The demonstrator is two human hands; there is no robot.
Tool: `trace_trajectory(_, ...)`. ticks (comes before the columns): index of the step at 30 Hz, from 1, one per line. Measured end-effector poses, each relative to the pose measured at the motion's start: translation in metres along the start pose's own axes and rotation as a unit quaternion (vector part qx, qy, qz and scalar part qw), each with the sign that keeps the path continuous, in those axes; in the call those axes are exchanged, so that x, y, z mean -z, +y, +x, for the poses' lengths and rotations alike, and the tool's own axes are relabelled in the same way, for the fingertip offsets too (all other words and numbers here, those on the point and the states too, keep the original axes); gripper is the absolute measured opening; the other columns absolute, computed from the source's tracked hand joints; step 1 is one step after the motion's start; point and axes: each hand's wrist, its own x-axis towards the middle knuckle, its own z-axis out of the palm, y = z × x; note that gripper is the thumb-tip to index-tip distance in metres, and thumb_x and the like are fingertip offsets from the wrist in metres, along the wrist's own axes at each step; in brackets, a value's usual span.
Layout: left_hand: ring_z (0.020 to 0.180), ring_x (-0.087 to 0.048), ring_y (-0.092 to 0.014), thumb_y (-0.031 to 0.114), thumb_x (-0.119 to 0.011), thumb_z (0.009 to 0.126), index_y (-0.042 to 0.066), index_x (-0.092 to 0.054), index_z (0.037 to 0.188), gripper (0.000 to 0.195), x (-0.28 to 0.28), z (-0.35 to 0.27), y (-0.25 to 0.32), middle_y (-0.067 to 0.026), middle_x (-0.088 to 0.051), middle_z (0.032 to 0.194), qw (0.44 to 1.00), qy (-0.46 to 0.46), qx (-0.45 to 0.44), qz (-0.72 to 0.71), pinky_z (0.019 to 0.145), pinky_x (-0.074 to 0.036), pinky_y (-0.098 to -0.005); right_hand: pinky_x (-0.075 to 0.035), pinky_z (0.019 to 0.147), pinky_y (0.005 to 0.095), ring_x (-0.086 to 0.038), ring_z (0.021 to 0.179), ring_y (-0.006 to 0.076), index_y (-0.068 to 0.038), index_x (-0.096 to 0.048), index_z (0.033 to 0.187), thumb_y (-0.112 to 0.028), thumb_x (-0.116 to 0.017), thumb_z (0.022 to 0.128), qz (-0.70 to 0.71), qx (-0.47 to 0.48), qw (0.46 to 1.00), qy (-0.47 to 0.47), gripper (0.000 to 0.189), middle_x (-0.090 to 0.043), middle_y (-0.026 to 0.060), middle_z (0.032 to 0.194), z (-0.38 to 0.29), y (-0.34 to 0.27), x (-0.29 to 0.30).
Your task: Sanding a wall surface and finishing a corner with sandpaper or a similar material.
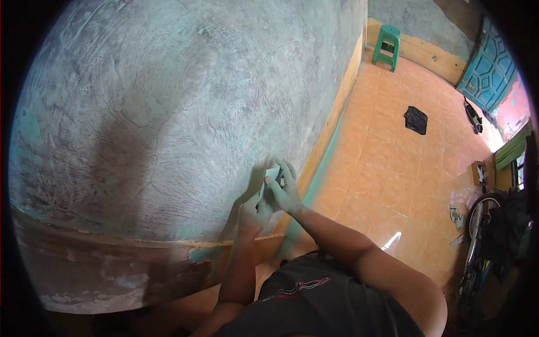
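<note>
Both of my hands hold a small folded sheet [272, 173], coated pale green and perhaps sandpaper, in front of the wall. My left hand [252, 217] grips its lower end. At the upper end, my right hand [287, 194] has its thumb on the face of the sheet and its fingers curled behind. Pale green dust covers both hands up to the wrists. Beyond them rises a plastered wall [202, 105] with patchy grey and turquoise paint, swirling scratch marks and fine cracks. My hands cast a shadow on it.
Green dust [313, 189] lies along the wall's foot on the orange tile floor [379, 168]. Farther off are a green plastic stool [386, 46], a black bag-like item [416, 120], a black-and-white cat [473, 116] and a blue door [488, 65]. A bicycle wheel [473, 215] stands at right.
</note>
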Motion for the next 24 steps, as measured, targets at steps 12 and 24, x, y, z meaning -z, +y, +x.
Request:
trace_trajectory(12, 0.078, -0.066, -0.040, 0.013, -0.056, 0.088, 0.002, -0.066, 0.106, 0.023, 0.013, -0.016, -0.014, -0.0241, -0.066, 0.087, 0.995, -0.085, 0.014, -0.042, 0.067, -0.052, -0.0433, -0.041, 0.101, 0.0379, -0.041, 0.125, 0.0280, -0.003, -0.003, 0.155, -0.034, -0.065, 0.090, 0.008, -0.163, 0.986, -0.019, 0.095, -0.033, 0.0211, 0.141, -0.031, 0.014, -0.032)
trace_trajectory(24, 0.093, -0.070, -0.034, 0.009, -0.051, 0.088, 0.003, -0.052, 0.135, 0.047, 0.016, -0.017, -0.034, -0.0252, -0.066, 0.100, 0.987, -0.143, 0.028, -0.072, 0.080, -0.053, -0.0374, -0.029, 0.110, 0.0400, -0.036, 0.130, 0.0366, -0.001, -0.006, 0.155, -0.045, -0.050, 0.093, 0.223, -0.319, 0.921, 0.029, 0.088, -0.035, 0.0287, 0.141, -0.032, 0.047, -0.058)
